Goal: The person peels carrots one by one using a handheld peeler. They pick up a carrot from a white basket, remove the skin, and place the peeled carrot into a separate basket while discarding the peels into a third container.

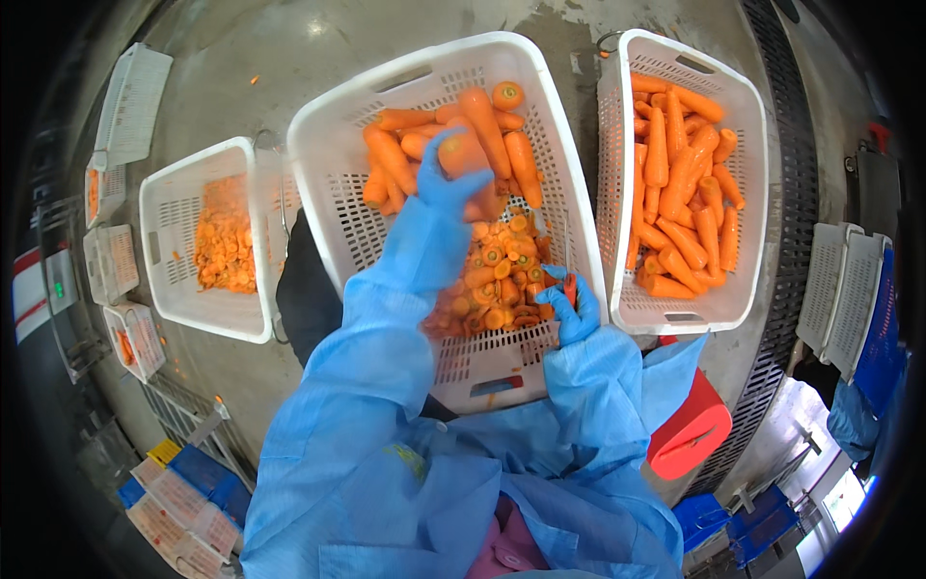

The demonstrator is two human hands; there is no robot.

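Observation:
A white perforated plastic crate (325, 137) stands in front of me, with large peeled carrots (391, 155) in its far part and cut carrot ends (506, 268) heaped nearer to me. My left hand (448, 177), in a blue glove, is over the large carrots with thumb and fingers spread around the thick end of a carrot (459, 152); blur hides whether it grips it. At the crate's right side my right hand (575, 311), also gloved, holds a knife by its red handle (571, 289), its thin blade (566, 239) pointing away from me.
To the right, another white crate (756, 181) holds whole peeled carrots (680, 181). On the left a white crate (163, 217) contains orange peelings and slices (224, 246). A red plastic container (691, 427) is beside my right sleeve. Smaller crates (134, 101) stand farther left on the concrete floor.

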